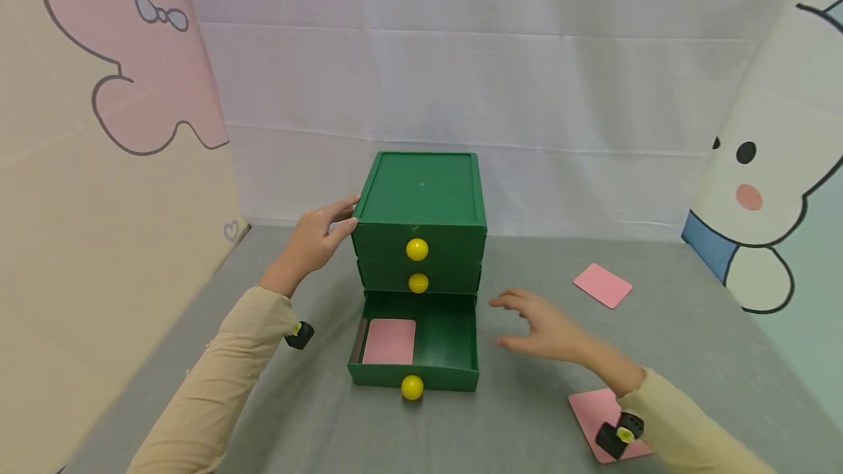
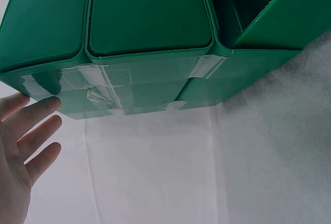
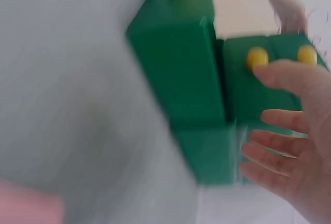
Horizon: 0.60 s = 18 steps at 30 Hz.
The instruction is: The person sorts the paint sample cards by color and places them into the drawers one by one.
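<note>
A green drawer cabinet [image 1: 421,189] stands on the grey table, three drawers tall with yellow ball knobs. Its bottom drawer [image 1: 448,335] is pulled out and holds a pink card [image 1: 389,341] on the left side. My left hand [image 1: 316,240] rests its fingertips at the cabinet's upper left edge; in the left wrist view its fingers [image 2: 44,131] are spread beside the taped side wall. To the right of the drawer, my right hand [image 1: 543,328] hovers with fingers loosely extended and nothing in them. The right wrist view, blurred, shows that hand [image 3: 305,136] in front of the cabinet's side.
One pink card [image 1: 602,285] lies on the table at the right. Another pink card [image 1: 596,415] is nearer, partly hidden under my right wrist and its black camera [image 1: 619,436]. Behind the cabinet hangs a pale cloth [image 1: 461,86], with cartoon-printed sheets on both sides.
</note>
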{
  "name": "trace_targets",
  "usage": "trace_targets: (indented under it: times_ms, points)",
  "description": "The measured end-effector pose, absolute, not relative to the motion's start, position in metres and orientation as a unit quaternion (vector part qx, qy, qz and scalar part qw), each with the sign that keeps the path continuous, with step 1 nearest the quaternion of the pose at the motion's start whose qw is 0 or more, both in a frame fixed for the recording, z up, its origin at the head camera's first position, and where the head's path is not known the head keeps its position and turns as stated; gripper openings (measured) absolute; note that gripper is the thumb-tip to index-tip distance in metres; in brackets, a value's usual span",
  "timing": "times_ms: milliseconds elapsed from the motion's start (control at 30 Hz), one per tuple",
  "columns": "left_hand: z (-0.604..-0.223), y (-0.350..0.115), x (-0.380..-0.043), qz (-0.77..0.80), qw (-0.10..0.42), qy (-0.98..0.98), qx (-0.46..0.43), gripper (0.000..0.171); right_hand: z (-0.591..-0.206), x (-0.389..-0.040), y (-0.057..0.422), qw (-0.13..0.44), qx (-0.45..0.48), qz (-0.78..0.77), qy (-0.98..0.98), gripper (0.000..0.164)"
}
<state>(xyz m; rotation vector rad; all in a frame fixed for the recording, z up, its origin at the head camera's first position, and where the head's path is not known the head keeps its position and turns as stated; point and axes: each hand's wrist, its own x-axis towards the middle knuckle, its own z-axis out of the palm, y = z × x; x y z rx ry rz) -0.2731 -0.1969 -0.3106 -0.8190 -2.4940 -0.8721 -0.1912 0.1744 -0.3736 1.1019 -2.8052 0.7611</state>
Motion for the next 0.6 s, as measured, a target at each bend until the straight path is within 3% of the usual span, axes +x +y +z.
trace_targets:
  times_ms: [333,600]
  points:
    - [-0.312,-0.196,-0.273,-0.311,0.191,-0.882,-0.297,0.043,-0.391,-0.150,0.271,-0.045,0.281,0.187,-0.940,0.054]
    - [-0.310,-0.197,-0.273,-0.314,0.187,-0.883,-0.296,0.042,-0.413,-0.130,0.306,-0.017,0.294,0.160,-0.942,0.055]
